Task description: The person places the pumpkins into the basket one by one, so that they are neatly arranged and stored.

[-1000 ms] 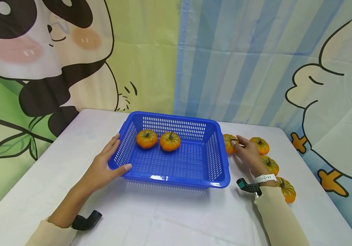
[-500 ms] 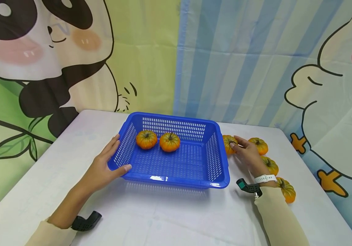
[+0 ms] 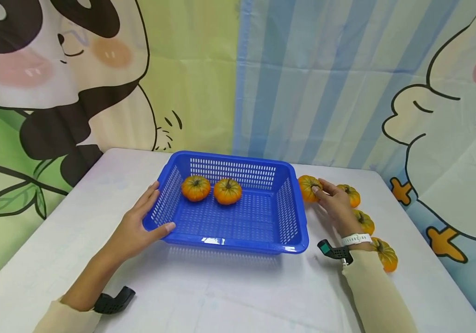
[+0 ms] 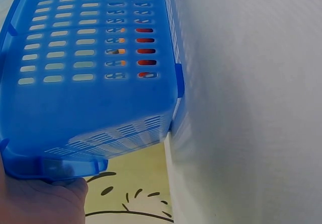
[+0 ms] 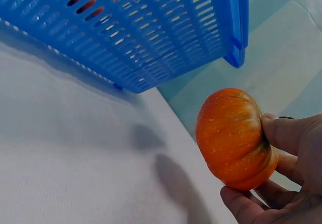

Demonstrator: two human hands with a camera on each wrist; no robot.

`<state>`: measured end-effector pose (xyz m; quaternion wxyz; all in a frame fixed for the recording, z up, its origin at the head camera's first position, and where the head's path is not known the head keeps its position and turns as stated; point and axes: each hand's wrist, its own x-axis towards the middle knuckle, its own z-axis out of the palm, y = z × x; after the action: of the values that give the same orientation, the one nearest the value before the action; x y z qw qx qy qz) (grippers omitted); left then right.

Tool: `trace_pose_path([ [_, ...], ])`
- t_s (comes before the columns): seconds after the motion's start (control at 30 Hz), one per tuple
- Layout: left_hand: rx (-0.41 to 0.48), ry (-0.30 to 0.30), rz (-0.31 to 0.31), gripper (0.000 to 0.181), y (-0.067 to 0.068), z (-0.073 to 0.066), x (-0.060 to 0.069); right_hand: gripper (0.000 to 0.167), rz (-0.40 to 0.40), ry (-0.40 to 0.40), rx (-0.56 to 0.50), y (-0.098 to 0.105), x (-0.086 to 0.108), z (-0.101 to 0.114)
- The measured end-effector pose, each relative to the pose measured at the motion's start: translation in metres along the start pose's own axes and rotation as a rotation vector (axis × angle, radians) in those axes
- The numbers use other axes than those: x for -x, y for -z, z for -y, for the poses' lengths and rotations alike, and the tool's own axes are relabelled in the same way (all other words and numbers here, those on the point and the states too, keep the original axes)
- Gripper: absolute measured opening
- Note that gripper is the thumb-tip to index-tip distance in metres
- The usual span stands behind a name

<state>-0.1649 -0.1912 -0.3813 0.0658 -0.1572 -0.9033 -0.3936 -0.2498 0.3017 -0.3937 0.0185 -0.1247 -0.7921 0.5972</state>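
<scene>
Pumpkin (image 5: 234,138) sits pinched between the thumb and fingers of my right hand (image 3: 337,206), just outside the right wall of the blue basket (image 3: 238,243). It is squat, ribbed, glossy orange with pale flecks, greenish toward the stem. My left hand (image 3: 135,229) spreads wide against the basket's left rim.

Bright, diffuse light; glare on the basket (image 3: 258,245); soft shadows across the table (image 5: 75,173).
</scene>
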Motion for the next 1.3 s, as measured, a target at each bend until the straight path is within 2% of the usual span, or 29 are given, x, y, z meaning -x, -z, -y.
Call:
trace_pose_path([
  [0.23, 0.006, 0.001, -0.009, 0.094, 0.0, 0.001, 0.001, 0.064, 0.002, -0.016, -0.111, -0.002, -0.001, 0.005],
  [0.73, 0.01, -0.003, -0.019, 0.096, 0.0, 0.0, 0.001, 0.071, -0.071, 0.017, -0.144, 0.002, 0.008, 0.024],
  [0.93, 0.011, 0.001, -0.017, 0.096, 0.001, -0.001, 0.003, 0.07, -0.033, 0.089, -0.149, 0.005, 0.009, 0.039],
  [1.1, 0.012, 0.003, -0.02, 0.096, 0.001, -0.001, 0.003, 0.069, -0.017, 0.119, -0.12, 0.002, 0.012, 0.052],
  [1.3, 0.019, -0.002, -0.021, 0.095, 0.0, 0.0, 0.001, 0.07, 0.095, 0.172, -0.231, -0.002, 0.015, 0.066],
])
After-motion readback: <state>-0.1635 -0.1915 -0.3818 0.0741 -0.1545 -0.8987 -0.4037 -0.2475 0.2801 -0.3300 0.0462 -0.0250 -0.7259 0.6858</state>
